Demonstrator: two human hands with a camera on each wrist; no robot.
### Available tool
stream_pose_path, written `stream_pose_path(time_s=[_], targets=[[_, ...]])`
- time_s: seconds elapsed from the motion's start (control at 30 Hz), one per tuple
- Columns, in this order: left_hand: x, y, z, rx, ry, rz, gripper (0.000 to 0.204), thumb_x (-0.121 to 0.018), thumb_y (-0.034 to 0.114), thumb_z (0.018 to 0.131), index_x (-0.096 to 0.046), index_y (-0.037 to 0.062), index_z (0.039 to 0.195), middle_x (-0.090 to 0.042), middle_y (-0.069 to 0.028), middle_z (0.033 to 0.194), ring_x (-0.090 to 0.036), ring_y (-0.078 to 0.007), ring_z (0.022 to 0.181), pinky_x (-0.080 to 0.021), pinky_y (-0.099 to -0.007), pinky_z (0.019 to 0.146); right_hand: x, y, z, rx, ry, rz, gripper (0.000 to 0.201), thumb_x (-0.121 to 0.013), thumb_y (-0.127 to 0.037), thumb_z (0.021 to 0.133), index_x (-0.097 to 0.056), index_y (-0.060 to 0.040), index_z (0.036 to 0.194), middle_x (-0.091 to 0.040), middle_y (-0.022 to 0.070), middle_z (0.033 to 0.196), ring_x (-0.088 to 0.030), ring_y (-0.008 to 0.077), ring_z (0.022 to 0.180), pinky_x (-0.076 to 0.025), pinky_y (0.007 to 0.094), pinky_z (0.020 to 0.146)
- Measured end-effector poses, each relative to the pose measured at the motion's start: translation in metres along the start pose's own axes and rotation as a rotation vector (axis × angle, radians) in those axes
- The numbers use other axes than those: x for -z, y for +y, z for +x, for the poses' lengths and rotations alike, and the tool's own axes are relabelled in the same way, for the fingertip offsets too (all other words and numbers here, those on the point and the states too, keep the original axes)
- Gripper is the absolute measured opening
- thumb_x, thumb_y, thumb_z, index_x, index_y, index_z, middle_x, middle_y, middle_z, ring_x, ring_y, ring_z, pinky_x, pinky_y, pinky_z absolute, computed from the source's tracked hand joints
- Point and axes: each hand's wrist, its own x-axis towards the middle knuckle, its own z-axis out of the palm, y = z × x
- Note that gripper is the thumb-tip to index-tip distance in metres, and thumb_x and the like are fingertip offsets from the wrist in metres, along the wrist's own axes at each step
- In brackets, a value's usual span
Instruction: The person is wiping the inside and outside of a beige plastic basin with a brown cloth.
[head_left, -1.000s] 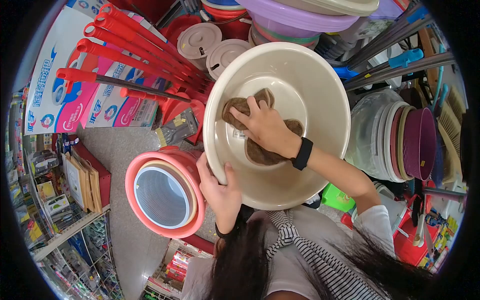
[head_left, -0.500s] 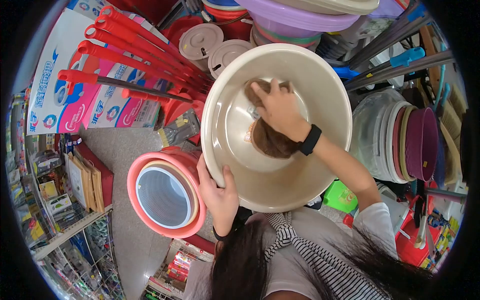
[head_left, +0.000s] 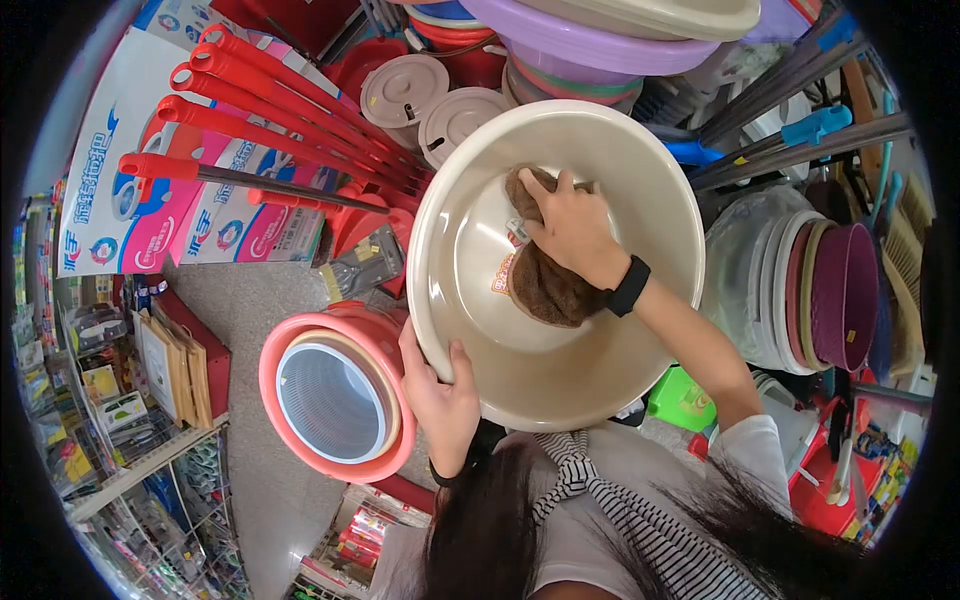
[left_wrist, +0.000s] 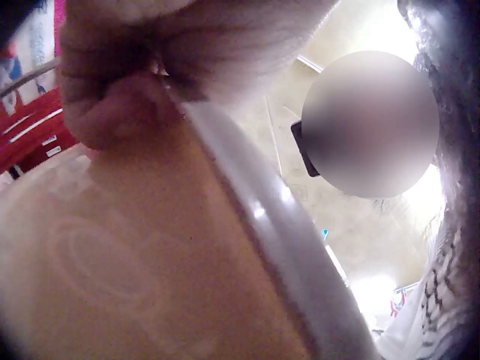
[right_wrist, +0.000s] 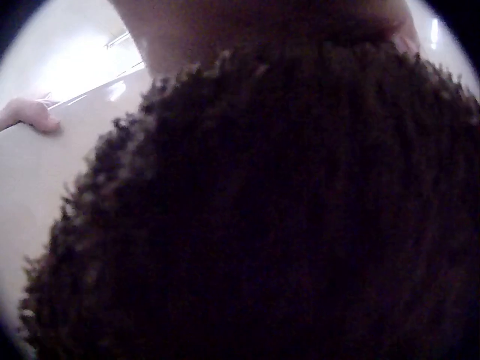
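Observation:
A large cream plastic basin [head_left: 640, 350] is tilted in front of the person's body. At its left rim, my left hand [head_left: 447, 405] grips the edge, thumb outside the fingers' side; the left wrist view shows the rim [left_wrist: 281, 225] running out from under that hand. Inside the basin, my right hand [head_left: 580, 232] holds a bunched brown cloth [head_left: 550, 290] against the bottom. Part of the cloth sticks out past the fingertips and a larger part hangs below the palm. In the right wrist view the fluffy cloth [right_wrist: 285, 210] fills most of the picture. A printed label [head_left: 502, 275] shows on the basin's bottom.
Nested pink and blue baskets [head_left: 335, 400] stand at the left. Red-handled poles [head_left: 230, 125] lean behind them beside printed boxes [head_left: 100, 180]. Stacked purple tubs [head_left: 845, 295] sit at the right, lidded buckets [head_left: 405, 90] at the back. A shelf rack [head_left: 130, 460] lines the far left.
My right hand has moved rightward across the basin's bottom with the cloth, which is now more bunched, uncovering the printed label. My left hand keeps its grip on the rim.

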Motion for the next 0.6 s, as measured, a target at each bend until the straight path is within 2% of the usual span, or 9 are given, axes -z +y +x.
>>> stream_pose_path(time_s=[0.1,0.13,0.27,0.37,0.43,0.5,0.6], targets=[[-0.003,0.005,0.003,-0.001,-0.006,0.023,0.045,-0.052,-0.002,0.090,-0.040,-0.0079,0.132,-0.064,-0.0188,0.111,-0.063,-0.0198,0.099,-0.048,-0.0308,0.088,-0.009,-0.008,-0.002,-0.004,0.007,-0.004,0.068,-0.072,-0.026,0.073,-0.044,-0.0161,0.134,-0.055,0.0218,0.095,-0.063,0.0350,0.069,-0.050,0.0431,0.060],[-0.003,0.006,0.005,-0.007,-0.017,0.075,0.045,-0.052,-0.002,0.090,-0.040,-0.0081,0.132,-0.065,-0.0187,0.111,-0.063,-0.0199,0.099,-0.048,-0.0308,0.087,-0.009,-0.014,-0.005,0.056,0.024,0.071,0.067,-0.072,-0.026,0.073,-0.044,-0.0147,0.133,-0.055,0.0215,0.096,-0.063,0.0356,0.072,-0.050,0.0441,0.060],[-0.001,0.007,0.006,0.008,-0.003,0.096,0.044,-0.053,-0.002,0.089,-0.041,-0.0081,0.131,-0.064,-0.0185,0.111,-0.063,-0.0198,0.099,-0.048,-0.0301,0.087,-0.002,-0.030,-0.006,0.149,-0.098,0.201,0.068,-0.070,-0.026,0.074,-0.046,-0.0123,0.136,-0.054,0.0236,0.098,-0.062,0.0373,0.073,-0.050,0.0448,0.064],[-0.003,0.001,0.002,-0.004,0.019,0.046,0.044,-0.053,-0.002,0.089,-0.042,-0.0083,0.131,-0.064,-0.0184,0.112,-0.063,-0.0197,0.099,-0.048,-0.0298,0.087,0.000,-0.019,-0.003,0.115,-0.100,0.136,0.069,-0.070,-0.028,0.074,-0.045,-0.0121,0.137,-0.055,0.0242,0.097,-0.063,0.0370,0.073,-0.050,0.0449,0.065],[-0.003,-0.002,0.001,-0.017,0.027,0.042,0.044,-0.053,-0.002,0.089,-0.042,-0.0083,0.131,-0.064,-0.0182,0.111,-0.062,-0.0193,0.099,-0.048,-0.0296,0.088,-0.003,-0.004,0.000,0.004,-0.037,-0.040,0.067,-0.071,-0.032,0.074,-0.047,-0.0145,0.134,-0.058,0.0198,0.093,-0.064,0.0339,0.071,-0.050,0.0434,0.063],[-0.004,-0.001,0.001,-0.034,0.036,0.036,0.043,-0.053,-0.002,0.089,-0.042,-0.0084,0.131,-0.063,-0.0180,0.111,-0.062,-0.0190,0.099,-0.047,-0.0295,0.088,-0.003,0.012,-0.001,-0.013,-0.011,-0.101,0.066,-0.069,-0.034,0.076,-0.047,-0.0137,0.135,-0.060,0.0180,0.091,-0.065,0.0321,0.073,-0.051,0.0408,0.062],[-0.004,0.003,0.000,0.055,0.023,-0.021,0.044,-0.054,0.000,0.088,-0.043,-0.0074,0.130,-0.060,-0.0166,0.114,-0.058,-0.0197,0.103,-0.044,-0.0307,0.092,0.005,0.024,-0.005,-0.073,-0.077,-0.120,0.060,-0.068,-0.034,0.076,-0.054,-0.0073,0.128,-0.062,0.0152,0.083,-0.065,0.0292,0.072,-0.052,0.0392,0.061]])
